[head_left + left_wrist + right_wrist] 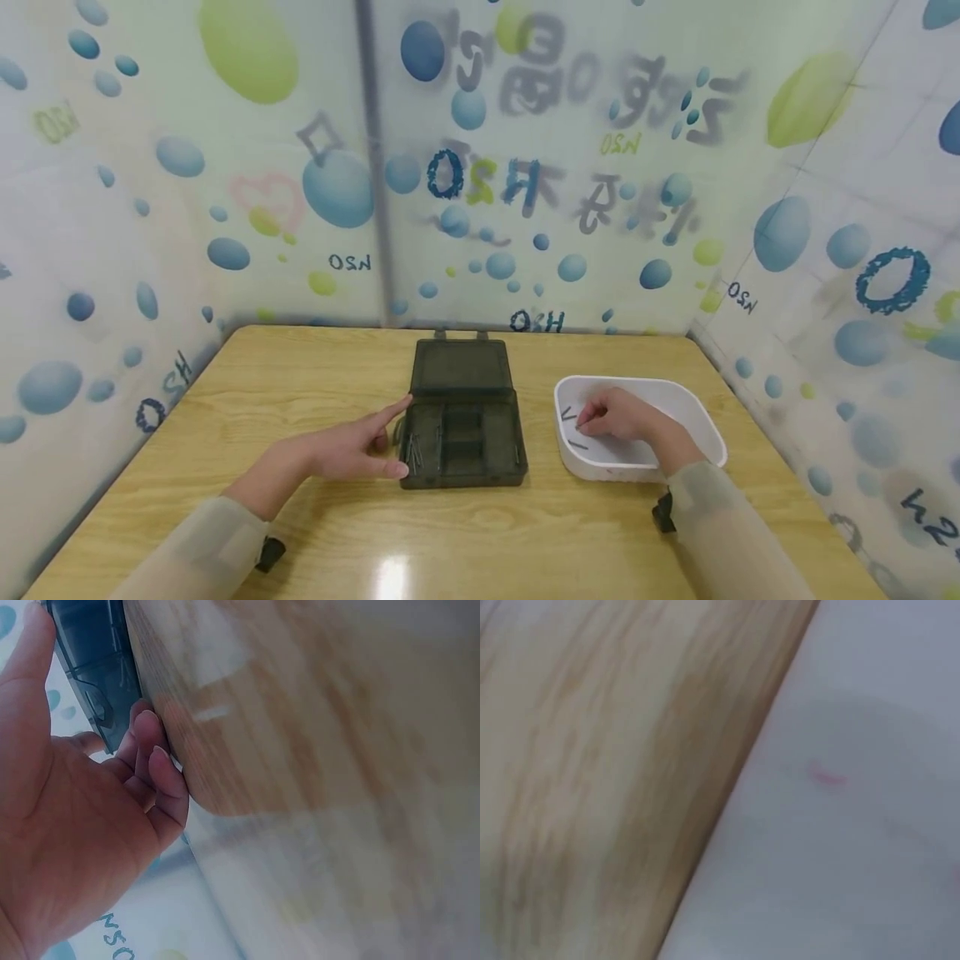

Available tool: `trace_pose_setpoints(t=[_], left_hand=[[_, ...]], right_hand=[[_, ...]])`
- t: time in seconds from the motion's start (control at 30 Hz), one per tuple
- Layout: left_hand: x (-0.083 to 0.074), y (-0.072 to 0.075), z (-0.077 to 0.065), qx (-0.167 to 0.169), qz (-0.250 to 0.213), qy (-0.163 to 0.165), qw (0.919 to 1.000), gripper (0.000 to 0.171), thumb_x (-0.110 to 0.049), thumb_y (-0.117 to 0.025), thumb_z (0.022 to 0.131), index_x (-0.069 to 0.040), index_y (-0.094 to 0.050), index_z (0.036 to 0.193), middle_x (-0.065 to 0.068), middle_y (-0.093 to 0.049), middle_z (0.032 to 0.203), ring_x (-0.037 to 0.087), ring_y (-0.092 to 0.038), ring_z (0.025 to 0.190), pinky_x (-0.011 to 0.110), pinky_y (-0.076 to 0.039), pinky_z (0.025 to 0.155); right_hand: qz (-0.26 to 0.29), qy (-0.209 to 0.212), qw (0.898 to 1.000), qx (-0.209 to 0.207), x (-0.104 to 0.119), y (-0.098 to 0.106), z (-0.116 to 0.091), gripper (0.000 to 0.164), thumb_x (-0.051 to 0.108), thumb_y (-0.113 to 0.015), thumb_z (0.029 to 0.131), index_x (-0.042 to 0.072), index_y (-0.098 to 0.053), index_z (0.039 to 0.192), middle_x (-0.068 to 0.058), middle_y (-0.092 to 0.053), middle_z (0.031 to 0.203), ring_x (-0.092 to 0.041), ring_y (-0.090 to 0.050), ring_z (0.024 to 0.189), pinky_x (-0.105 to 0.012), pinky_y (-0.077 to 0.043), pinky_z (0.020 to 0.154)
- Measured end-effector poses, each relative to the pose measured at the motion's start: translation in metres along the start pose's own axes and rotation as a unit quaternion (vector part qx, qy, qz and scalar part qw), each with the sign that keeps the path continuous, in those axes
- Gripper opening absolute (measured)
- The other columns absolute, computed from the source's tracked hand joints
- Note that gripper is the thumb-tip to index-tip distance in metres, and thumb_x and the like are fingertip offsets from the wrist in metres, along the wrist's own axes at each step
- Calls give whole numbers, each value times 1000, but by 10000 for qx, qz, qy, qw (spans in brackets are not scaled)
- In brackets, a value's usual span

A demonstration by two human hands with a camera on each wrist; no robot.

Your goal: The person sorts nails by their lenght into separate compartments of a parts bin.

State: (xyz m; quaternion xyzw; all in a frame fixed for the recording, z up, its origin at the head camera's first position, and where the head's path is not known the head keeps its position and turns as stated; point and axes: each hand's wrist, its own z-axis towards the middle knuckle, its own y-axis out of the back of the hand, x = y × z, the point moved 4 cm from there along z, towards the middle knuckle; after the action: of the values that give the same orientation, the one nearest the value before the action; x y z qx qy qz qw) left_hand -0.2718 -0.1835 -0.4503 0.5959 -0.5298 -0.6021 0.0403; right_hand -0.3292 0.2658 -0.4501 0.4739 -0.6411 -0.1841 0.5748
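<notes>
A dark, see-through plastic case (462, 481) lies open on the table, its lid (461, 365) folded back. Thin metal pieces (415, 454) lie in its left compartment. My left hand (348, 450) is at the case's left side, thumb and forefinger stretched along its edge; in the left wrist view the other fingers (169, 784) bend loosely beside it. Inside a white bin (637, 472), the fingertips of my right hand (618, 414) come together at the floor, pinching what looks like a thin metal piece, mostly hidden. More thin pieces (577, 445) lie near it.
The wooden table (300, 375) carries the case in the middle and the bin at the right. Printed cloth-like walls (480, 275) stand along its back and sides. The right wrist view is blurred, showing wood (592, 780) and a pale surface (840, 847).
</notes>
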Motion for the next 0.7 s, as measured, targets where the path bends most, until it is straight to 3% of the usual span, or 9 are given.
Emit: trace_pose_setpoints(t=[0.47,0.7], left_hand=[[4,-4,1,64,-134,51,9999,114,-54,-78,101,-25,0,179,8,-52,110,21,-48,103,48,-38,92],[4,-1,0,32,-140,151,9998,116,-57,-78,100,-26,0,179,8,-54,115,22,-50,108,49,-40,98]], right_hand=[[-454,107,9977,-492,13,5,-19,5,14,-78,101,13,-80,96,1,-73,95,-18,-60,92,-37,-50,87],[82,463,9928,-1104,34,16,-37,8,19,-73,107,13,-76,108,-4,-73,108,-21,-59,89,-33,-51,78]])
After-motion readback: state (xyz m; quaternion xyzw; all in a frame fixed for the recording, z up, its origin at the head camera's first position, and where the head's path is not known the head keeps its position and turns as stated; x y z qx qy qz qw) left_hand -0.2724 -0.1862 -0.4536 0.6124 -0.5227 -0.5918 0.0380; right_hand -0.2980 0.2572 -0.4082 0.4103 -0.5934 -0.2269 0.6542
